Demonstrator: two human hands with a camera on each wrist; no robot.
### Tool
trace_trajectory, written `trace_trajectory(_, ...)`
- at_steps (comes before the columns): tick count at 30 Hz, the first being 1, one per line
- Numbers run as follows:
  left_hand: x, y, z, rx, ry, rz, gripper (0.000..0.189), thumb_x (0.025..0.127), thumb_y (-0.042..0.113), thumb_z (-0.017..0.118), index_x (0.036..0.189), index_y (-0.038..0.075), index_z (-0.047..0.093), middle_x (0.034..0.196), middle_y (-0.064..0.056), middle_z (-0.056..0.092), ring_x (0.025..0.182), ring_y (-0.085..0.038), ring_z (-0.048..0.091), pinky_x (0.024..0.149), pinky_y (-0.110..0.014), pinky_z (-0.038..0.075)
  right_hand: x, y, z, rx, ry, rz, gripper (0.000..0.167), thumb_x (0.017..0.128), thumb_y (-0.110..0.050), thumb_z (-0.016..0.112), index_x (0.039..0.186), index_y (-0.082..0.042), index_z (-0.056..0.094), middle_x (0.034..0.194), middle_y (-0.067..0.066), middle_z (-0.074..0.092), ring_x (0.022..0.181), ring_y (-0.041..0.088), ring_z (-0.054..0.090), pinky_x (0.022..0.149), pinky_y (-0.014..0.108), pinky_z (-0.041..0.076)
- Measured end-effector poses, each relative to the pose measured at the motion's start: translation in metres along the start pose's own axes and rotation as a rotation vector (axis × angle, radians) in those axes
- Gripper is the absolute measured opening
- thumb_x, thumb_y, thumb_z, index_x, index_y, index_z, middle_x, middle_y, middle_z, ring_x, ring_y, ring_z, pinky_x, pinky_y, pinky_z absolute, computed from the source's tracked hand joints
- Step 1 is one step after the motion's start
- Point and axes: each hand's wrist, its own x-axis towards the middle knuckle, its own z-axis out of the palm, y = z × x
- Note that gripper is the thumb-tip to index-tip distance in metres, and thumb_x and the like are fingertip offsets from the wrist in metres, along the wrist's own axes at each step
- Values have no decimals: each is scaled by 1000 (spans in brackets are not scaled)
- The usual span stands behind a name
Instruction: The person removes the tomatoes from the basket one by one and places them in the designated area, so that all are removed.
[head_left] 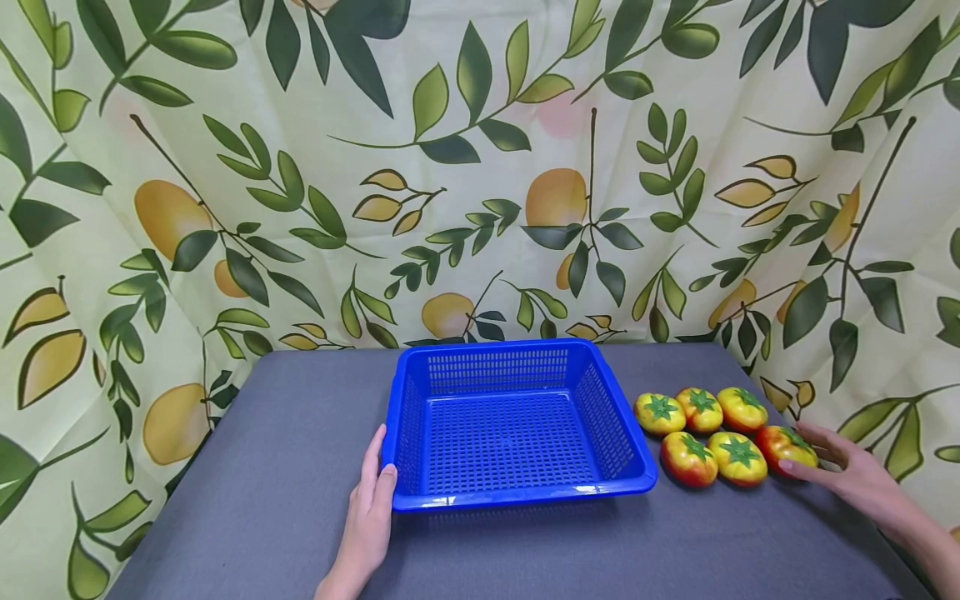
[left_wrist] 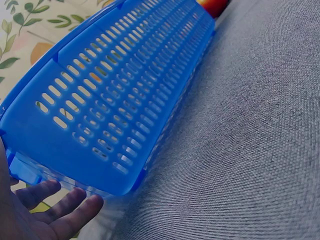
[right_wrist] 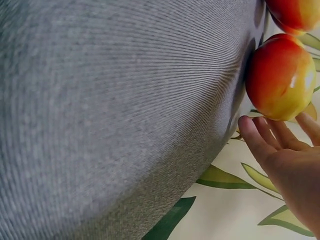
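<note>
A blue plastic basket [head_left: 517, 496] with slotted walls stands on the grey table, and nothing lies inside it. My left hand [head_left: 367, 517] is at its left wall, fingers extended and thumb near the rim; in the left wrist view the fingertips [left_wrist: 94, 201] are close against the basket's end. To the basket's right lie several red-and-yellow tomatoes with green star-shaped tops. At the front right one, a tomato [head_left: 783, 450], my right hand [head_left: 855, 471] spreads thumb and fingers around its right side. In the right wrist view, fairly straight fingers reach the edge of that tomato [right_wrist: 280, 77], which rests on the table.
A grey cloth covers the table [head_left: 300, 433]. Behind it and along its sides hangs a curtain [head_left: 480, 250] printed with leaves and fruit. The other tomatoes, such as the yellow one [head_left: 738, 458], sit close together in two rows near the basket's right rim.
</note>
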Motion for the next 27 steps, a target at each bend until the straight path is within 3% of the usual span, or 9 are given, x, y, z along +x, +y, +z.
trace_trajectory(16,0,0,-1,-2,-2,-3,54,108,26,34,158,17,18,159,-13,23,142,-36,25,110,-60,21,-3,-9,1,-22,30,-38,90,95,-41,65,147,16,19,141,44,28,120,61,32,85,69,34)
trace_trajectory(19,-1,0,-1,-1,-1,-6,54,108,25,34,158,17,18,159,-13,23,142,-36,26,110,-60,21,-6,-10,1,-41,64,-65,87,94,-37,67,146,16,22,138,44,33,116,57,38,85,43,47)
trace_trajectory(20,-1,0,-1,0,0,-8,53,108,25,34,158,18,18,159,-13,24,142,-36,26,110,-60,21,-6,-10,1,-48,81,-77,86,94,-35,68,146,16,24,138,43,34,116,50,43,81,32,48)
trace_trajectory(23,0,-1,-1,3,1,-10,54,108,26,35,158,17,19,159,-13,24,142,-37,27,109,-61,22,-10,-12,3,-44,117,-105,84,93,-31,70,146,15,25,137,42,36,114,46,42,64,9,39)
trace_trajectory(26,0,-1,-1,10,2,-10,54,108,28,35,158,16,19,159,-14,24,141,-37,27,109,-61,22,-14,-16,5,-39,146,-122,84,92,-29,71,148,13,25,139,42,35,118,48,38,64,7,36)
trace_trajectory(27,1,-1,-1,13,1,-9,54,108,28,35,158,15,18,159,-14,24,141,-37,27,109,-62,22,-15,-18,6,-39,152,-125,84,93,-29,70,148,13,24,139,42,34,119,54,34,70,11,42)
